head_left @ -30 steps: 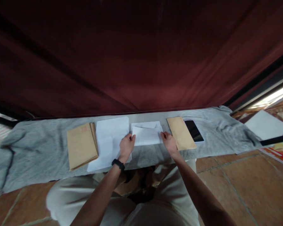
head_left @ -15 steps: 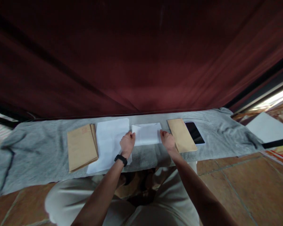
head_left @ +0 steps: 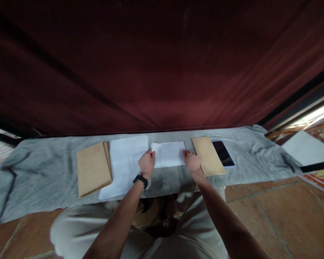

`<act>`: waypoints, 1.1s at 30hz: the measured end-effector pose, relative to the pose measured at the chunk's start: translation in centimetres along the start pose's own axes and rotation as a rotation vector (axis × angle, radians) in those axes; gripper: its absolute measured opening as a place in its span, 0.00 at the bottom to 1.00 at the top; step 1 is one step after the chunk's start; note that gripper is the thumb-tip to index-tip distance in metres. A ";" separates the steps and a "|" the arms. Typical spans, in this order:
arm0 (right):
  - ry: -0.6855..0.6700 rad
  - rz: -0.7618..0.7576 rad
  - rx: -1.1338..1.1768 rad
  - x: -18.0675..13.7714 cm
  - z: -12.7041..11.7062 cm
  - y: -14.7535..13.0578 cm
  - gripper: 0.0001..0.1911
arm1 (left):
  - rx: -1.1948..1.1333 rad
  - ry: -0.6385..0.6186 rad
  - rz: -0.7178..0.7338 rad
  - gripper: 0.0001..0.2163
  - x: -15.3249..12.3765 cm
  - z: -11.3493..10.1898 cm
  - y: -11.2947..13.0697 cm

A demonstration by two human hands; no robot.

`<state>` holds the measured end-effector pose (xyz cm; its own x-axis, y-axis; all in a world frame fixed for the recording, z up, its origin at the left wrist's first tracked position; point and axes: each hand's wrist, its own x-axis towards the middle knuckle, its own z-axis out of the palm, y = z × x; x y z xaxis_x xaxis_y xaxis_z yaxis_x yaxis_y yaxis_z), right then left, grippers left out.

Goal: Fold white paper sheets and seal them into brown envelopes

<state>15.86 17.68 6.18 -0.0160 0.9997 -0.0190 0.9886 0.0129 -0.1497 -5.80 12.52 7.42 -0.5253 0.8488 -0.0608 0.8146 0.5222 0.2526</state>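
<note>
Though dim, seemingly smooth folded paper (head_left: 169, 155)

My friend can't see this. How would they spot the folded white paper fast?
Find the long grey cloth in front of the dark red hanging fabric. Near its middle, a bare left hand and bare right hand grip opposite ends of the folded white paper. It's smaller than the large white paper beside it, and not brown like the envelopes.

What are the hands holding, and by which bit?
A folded white paper: the left hand holds its left edge, the right hand its right edge.
</note>
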 end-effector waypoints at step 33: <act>0.070 -0.058 -0.013 -0.1 1.2 0.3 0.18 | 0.128 0.061 0.172 0.19 -0.3 0.1 0.4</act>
<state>15.98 17.60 4.99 -0.0629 0.9963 0.0589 0.9883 0.0704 -0.1355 -5.31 12.51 7.44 -0.3868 0.9216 0.0321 0.9159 0.3799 0.1293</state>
